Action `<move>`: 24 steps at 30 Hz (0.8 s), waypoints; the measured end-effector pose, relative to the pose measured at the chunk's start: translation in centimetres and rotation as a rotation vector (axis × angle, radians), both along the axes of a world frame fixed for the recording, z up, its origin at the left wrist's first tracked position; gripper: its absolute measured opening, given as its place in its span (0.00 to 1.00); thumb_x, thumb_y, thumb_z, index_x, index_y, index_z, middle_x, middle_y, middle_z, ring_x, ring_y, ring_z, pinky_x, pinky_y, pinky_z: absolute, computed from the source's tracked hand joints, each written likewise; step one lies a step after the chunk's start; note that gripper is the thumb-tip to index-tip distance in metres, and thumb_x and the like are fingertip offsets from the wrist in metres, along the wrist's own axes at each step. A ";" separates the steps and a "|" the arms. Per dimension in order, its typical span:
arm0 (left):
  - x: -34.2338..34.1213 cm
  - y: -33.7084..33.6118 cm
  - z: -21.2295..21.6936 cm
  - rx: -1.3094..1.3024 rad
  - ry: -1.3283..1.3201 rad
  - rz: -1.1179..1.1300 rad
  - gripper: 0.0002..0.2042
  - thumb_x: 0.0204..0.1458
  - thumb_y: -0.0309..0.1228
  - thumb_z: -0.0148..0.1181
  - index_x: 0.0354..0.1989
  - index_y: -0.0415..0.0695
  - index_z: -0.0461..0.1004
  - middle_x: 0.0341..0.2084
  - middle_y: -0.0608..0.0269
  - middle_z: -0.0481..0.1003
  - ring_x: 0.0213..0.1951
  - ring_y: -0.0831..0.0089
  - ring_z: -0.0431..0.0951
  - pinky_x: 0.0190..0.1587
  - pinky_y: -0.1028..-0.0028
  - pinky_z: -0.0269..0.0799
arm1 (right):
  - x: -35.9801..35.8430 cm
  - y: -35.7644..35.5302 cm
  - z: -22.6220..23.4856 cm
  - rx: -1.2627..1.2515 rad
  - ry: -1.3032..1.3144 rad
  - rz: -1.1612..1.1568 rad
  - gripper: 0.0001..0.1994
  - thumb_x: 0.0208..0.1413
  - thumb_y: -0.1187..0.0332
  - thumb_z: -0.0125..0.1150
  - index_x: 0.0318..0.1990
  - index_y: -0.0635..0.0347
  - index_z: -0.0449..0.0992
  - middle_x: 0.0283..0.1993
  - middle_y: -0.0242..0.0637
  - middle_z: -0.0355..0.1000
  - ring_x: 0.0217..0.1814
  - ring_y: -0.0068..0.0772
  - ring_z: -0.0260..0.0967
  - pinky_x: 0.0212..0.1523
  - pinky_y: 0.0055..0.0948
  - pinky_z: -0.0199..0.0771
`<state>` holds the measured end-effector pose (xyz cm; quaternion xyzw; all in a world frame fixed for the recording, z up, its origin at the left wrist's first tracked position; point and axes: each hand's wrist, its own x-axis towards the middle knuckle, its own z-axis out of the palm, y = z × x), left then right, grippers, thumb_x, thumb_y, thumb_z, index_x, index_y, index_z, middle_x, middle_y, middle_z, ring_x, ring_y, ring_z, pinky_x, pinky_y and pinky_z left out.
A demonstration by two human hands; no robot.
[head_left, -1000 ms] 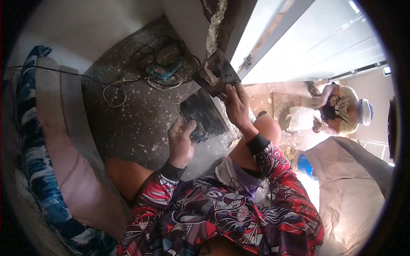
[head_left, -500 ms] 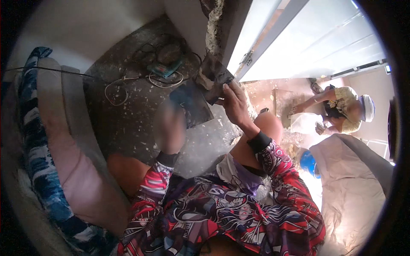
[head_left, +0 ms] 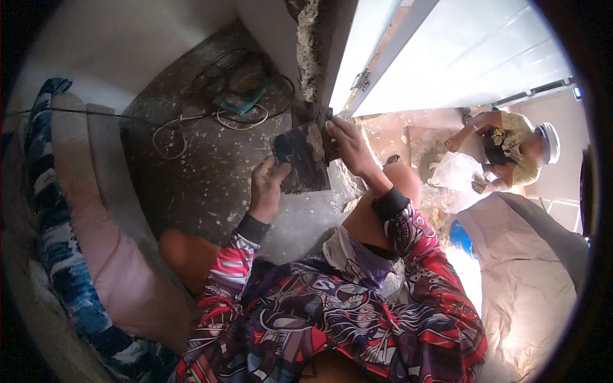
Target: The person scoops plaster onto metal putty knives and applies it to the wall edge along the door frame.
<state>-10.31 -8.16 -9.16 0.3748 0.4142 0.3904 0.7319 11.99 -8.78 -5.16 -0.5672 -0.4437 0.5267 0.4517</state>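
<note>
My left hand [head_left: 265,185] grips the left edge of a dark, smeared flat board [head_left: 297,165], thumb on top. Closed on a smaller dark flat piece [head_left: 311,115] is my right hand [head_left: 350,145], just above and overlapping the board's right side. A tan lump of what looks like wet mortar [head_left: 315,142] lies between the two, near my right fingertips. How far the small piece reaches under my fingers is hidden. Directly beyond it stands the rough, mortar-patched edge of a wall [head_left: 308,54].
A teal power tool [head_left: 239,101] with tangled cords lies on the speckled floor [head_left: 191,185]. Cushions [head_left: 121,268] line the left side. A white door [head_left: 447,57] stands at right. A co-worker [head_left: 511,150] crouches beyond it with a white plastic bag [head_left: 456,171]; a cloth-like cover [head_left: 523,255] is nearer.
My left hand, blurred before, has raised the board toward my right hand. My right hand's flat piece has come away from the wall edge and down over the board.
</note>
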 end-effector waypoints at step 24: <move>12.1 13.6 20.0 1.657 0.452 0.814 0.09 0.52 0.18 0.60 0.42 0.33 0.71 0.30 0.46 0.71 0.29 0.49 0.74 0.28 0.62 0.71 | 3.0 -1.0 -1.5 -0.094 0.363 -0.240 0.13 0.67 0.62 0.45 0.44 0.64 0.71 0.35 0.36 0.68 0.30 0.28 0.71 0.24 0.26 0.76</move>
